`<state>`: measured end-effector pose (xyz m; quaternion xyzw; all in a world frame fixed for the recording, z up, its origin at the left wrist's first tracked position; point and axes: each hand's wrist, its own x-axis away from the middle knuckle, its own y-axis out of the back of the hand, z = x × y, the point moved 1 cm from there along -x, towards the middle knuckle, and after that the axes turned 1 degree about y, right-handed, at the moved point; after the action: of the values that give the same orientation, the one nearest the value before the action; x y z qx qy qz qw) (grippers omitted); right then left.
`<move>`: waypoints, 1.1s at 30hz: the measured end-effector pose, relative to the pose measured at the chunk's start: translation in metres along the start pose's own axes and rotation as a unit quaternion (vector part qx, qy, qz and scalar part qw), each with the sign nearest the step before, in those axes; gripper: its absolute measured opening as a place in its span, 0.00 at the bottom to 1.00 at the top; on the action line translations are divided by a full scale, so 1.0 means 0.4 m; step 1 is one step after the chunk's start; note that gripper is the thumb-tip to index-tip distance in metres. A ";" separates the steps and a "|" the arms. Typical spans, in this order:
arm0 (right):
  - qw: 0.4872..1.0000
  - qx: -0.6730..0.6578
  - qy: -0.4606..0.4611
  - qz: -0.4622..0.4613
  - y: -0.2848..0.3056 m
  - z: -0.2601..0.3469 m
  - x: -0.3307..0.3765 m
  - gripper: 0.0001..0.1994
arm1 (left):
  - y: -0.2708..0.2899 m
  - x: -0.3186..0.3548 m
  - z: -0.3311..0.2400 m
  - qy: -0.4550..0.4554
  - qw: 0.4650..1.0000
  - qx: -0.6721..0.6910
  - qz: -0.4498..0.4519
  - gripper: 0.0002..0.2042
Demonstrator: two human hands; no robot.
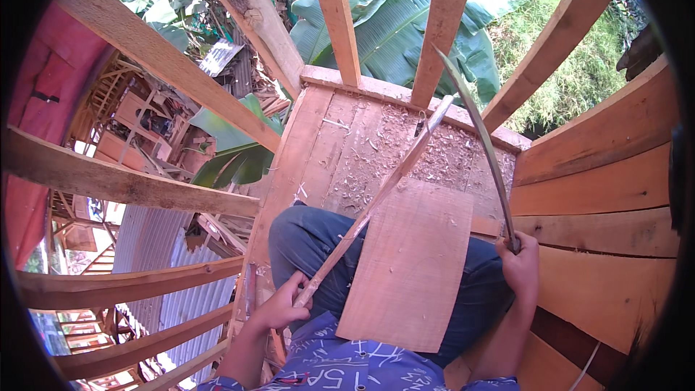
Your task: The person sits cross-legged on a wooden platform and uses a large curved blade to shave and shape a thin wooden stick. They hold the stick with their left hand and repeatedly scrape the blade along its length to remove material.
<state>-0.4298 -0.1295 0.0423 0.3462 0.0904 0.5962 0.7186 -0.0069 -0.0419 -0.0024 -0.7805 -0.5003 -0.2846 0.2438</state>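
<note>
My left hand (281, 305) is closed round the near end of a long, pale wooden stick (346, 240). The stick slants up and away to the right, passing along the left edge of a flat wooden board (409, 271) that lies across my lap. In my right hand (521, 266), the handle of a long, slightly curved machete (486, 137) is gripped. Its blade points up and away, tilting left, with its tip near the far end of the stick. Blade and stick look apart.
Wood shavings (347, 174) litter the plank floor (308, 130) before my crossed legs. Upright slats (337, 22) rise at the far edge and the left side, with gaps between them. Wooden planks (601, 232) wall the right side. Banana leaves (384, 22) and a corrugated metal roof (148, 246) lie beyond.
</note>
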 end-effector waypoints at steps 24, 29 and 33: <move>0.989 -0.010 0.017 0.145 -0.101 0.072 0.069 0.07 | -0.014 0.004 0.005 0.000 0.998 0.066 -0.005 0.24; 0.925 -0.260 -0.045 0.274 -0.081 0.116 0.071 0.11 | -0.015 0.008 0.003 -0.005 0.999 0.025 -0.028 0.23; 0.839 -0.401 -0.073 0.361 -0.091 0.142 0.069 0.10 | -0.023 0.005 0.006 -0.029 0.999 0.022 -0.032 0.24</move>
<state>-0.3625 -0.1282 0.0703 0.0782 -0.3405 0.7708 0.5327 -0.0141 -0.0355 -0.0019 -0.7666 -0.5379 -0.2587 0.2369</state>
